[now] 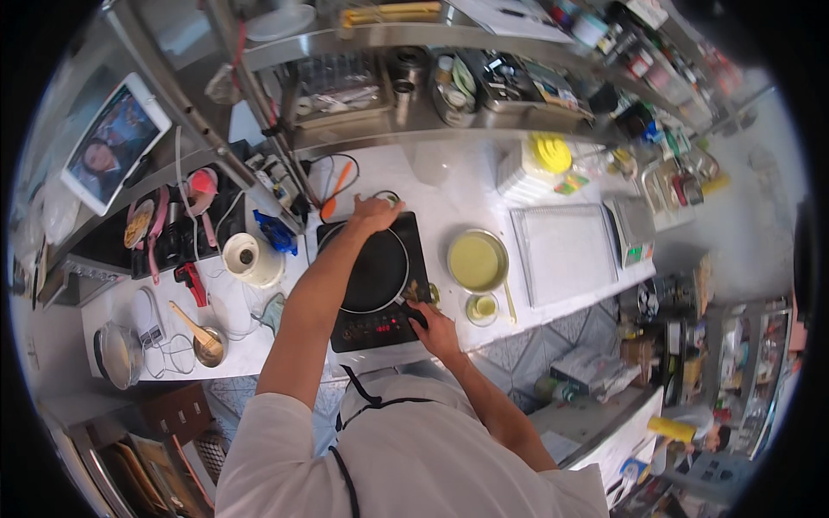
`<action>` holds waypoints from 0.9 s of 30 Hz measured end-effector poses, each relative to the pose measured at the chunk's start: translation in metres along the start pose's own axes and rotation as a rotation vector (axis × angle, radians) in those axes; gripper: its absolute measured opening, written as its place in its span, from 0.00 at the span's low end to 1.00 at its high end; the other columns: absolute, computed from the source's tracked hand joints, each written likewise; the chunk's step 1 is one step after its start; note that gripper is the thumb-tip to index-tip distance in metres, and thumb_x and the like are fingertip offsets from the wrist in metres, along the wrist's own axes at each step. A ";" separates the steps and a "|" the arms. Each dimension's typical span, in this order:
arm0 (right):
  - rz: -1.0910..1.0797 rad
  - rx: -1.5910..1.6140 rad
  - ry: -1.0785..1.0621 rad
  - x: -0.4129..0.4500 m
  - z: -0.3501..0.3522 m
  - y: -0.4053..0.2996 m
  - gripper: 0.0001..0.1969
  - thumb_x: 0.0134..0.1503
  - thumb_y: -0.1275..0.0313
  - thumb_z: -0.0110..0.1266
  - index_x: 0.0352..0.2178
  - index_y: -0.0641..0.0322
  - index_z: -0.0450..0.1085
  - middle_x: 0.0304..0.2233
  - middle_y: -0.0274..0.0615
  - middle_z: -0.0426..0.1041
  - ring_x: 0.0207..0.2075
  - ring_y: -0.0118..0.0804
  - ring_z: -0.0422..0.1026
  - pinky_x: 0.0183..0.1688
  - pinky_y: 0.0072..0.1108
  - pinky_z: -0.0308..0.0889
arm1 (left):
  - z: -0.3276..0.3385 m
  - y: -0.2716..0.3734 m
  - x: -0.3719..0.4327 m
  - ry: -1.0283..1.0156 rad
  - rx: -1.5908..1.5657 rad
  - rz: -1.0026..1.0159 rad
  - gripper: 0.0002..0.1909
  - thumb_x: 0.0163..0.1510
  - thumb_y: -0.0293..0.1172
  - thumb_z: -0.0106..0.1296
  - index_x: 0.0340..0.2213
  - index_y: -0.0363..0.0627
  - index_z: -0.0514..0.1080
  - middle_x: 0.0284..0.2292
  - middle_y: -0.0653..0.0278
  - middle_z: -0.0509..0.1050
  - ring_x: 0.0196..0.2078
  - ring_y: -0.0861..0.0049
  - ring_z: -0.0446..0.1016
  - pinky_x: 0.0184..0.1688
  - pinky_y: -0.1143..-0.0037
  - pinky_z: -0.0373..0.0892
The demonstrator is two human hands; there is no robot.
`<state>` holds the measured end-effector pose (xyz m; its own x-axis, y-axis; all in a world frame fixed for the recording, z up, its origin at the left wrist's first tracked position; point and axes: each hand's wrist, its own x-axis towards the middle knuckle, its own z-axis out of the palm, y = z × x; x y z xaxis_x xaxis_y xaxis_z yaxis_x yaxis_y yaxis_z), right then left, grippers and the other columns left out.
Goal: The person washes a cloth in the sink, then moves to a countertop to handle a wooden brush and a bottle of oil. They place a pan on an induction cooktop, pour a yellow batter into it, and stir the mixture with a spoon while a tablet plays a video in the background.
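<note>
A black frying pan rests on a black induction cooker, whose panel shows lit red digits. My right hand is closed around the pan's dark handle at the front right. Reaching across the pan, my left hand is at the cooker's far edge, by a small object partly hidden under its fingers; whether it grips that object is unclear. To the right of the cooker stands a steel pot of pale green batter. A small cup of green liquid and a green-coated ladle handle are beside it.
An orange spatula lies behind the cooker. A wire rack on a tray and a scale are to the right. Leftward are a cream container and a bowl with a brush. Steel shelving overhangs the back; another person is at far right.
</note>
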<state>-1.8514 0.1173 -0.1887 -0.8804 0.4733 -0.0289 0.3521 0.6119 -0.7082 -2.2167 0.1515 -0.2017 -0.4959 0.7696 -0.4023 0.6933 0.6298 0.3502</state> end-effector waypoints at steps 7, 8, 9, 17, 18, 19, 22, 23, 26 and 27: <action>0.030 -0.004 -0.058 -0.018 -0.004 -0.001 0.21 0.65 0.66 0.60 0.59 0.43 0.69 0.41 0.45 0.76 0.36 0.60 0.79 0.38 0.45 0.77 | 0.006 0.011 0.001 0.036 0.081 -0.021 0.43 0.72 0.64 0.30 0.44 0.36 0.83 0.53 0.40 0.79 0.63 0.49 0.72 0.73 0.46 0.51; 0.030 -0.001 -0.071 -0.022 -0.004 0.000 0.21 0.66 0.66 0.59 0.59 0.42 0.69 0.40 0.45 0.76 0.35 0.60 0.79 0.37 0.45 0.77 | 0.008 0.010 -0.003 0.025 0.090 -0.005 0.42 0.72 0.64 0.30 0.43 0.37 0.83 0.52 0.40 0.79 0.63 0.49 0.72 0.73 0.46 0.50; 0.031 -0.001 -0.082 -0.026 -0.006 0.000 0.21 0.66 0.66 0.59 0.59 0.42 0.69 0.40 0.45 0.76 0.35 0.60 0.79 0.37 0.45 0.77 | 0.009 0.012 -0.006 0.013 0.086 -0.005 0.42 0.72 0.64 0.30 0.43 0.37 0.83 0.52 0.40 0.79 0.63 0.49 0.72 0.73 0.46 0.50; 0.023 0.002 -0.101 -0.048 -0.012 -0.001 0.20 0.66 0.65 0.60 0.59 0.43 0.70 0.42 0.44 0.78 0.35 0.59 0.79 0.36 0.44 0.77 | 0.017 0.003 -0.057 0.297 -0.014 0.111 0.25 0.69 0.50 0.49 0.46 0.39 0.81 0.54 0.48 0.79 0.65 0.53 0.69 0.74 0.48 0.52; 0.039 0.003 -0.115 -0.048 -0.014 -0.003 0.20 0.66 0.65 0.60 0.59 0.43 0.70 0.43 0.44 0.78 0.36 0.59 0.79 0.37 0.43 0.77 | 0.018 0.001 -0.068 0.372 -0.026 0.141 0.22 0.67 0.46 0.52 0.47 0.40 0.81 0.55 0.50 0.78 0.65 0.53 0.69 0.73 0.50 0.54; 0.033 0.003 -0.111 -0.048 -0.017 -0.006 0.20 0.66 0.65 0.60 0.59 0.43 0.70 0.42 0.44 0.78 0.35 0.59 0.79 0.36 0.44 0.77 | 0.018 -0.003 -0.081 0.445 -0.039 0.168 0.19 0.66 0.43 0.55 0.48 0.40 0.80 0.55 0.52 0.78 0.65 0.52 0.69 0.72 0.53 0.57; 0.022 0.012 -0.115 -0.046 -0.027 -0.012 0.20 0.66 0.65 0.59 0.58 0.44 0.70 0.40 0.44 0.77 0.33 0.59 0.79 0.35 0.44 0.77 | 0.024 -0.004 -0.122 0.640 -0.061 0.202 0.18 0.64 0.37 0.59 0.50 0.40 0.78 0.56 0.52 0.77 0.65 0.50 0.68 0.70 0.57 0.61; 0.032 0.020 -0.120 -0.047 -0.032 -0.012 0.20 0.65 0.66 0.59 0.58 0.44 0.70 0.40 0.44 0.77 0.33 0.58 0.79 0.36 0.44 0.77 | 0.028 -0.003 -0.136 0.701 -0.062 0.203 0.19 0.63 0.36 0.59 0.51 0.39 0.77 0.56 0.51 0.77 0.65 0.49 0.68 0.70 0.58 0.61; 0.039 0.023 -0.132 -0.048 -0.042 -0.015 0.20 0.65 0.66 0.60 0.58 0.45 0.71 0.40 0.44 0.78 0.34 0.58 0.80 0.37 0.44 0.76 | 0.045 0.009 -0.173 0.657 -0.071 0.221 0.27 0.66 0.41 0.57 0.60 0.40 0.71 0.63 0.50 0.70 0.69 0.48 0.62 0.73 0.55 0.57; 0.040 0.017 -0.134 -0.049 -0.046 -0.015 0.20 0.65 0.67 0.60 0.57 0.45 0.71 0.40 0.44 0.78 0.34 0.58 0.80 0.37 0.44 0.76 | 0.055 0.014 -0.181 0.657 -0.031 0.249 0.30 0.66 0.43 0.57 0.63 0.41 0.69 0.65 0.49 0.68 0.71 0.48 0.60 0.74 0.53 0.55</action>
<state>-1.7985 0.1142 -0.1440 -0.9005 0.4080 -0.1506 0.3839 0.5830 -0.7160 -2.0882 0.0153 -0.1701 -0.5439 0.7897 0.2836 0.8171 0.4216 0.3932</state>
